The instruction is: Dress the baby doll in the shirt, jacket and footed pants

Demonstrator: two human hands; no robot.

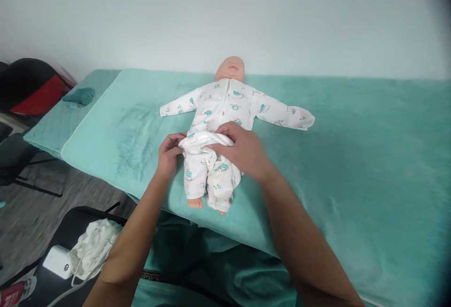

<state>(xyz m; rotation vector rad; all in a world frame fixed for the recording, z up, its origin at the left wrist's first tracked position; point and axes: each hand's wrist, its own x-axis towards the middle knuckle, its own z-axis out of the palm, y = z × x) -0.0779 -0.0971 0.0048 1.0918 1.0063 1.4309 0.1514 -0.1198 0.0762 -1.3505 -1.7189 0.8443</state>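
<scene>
A baby doll (230, 68) lies on its back on the green-covered bed (352, 156), head toward the wall and arms spread. It wears a white baby top (220, 105) with teal prints and matching baby pants (195, 175); its feet show below the cuffs. The cloth at the waist is bunched and folded. My left hand (168, 156) pinches the edge of the pants at the waist on the left side. Fingers and thumb of my right hand (248, 149) close on the folded waist cloth near the middle.
A black chair (73, 227) at the lower left holds a crumpled white cloth (97, 241), a white device (58, 261) with a cable, and a bottle with a red label (16, 293). Another chair (31, 86) stands beyond the bed's left end. The wall (282, 20) runs behind the bed.
</scene>
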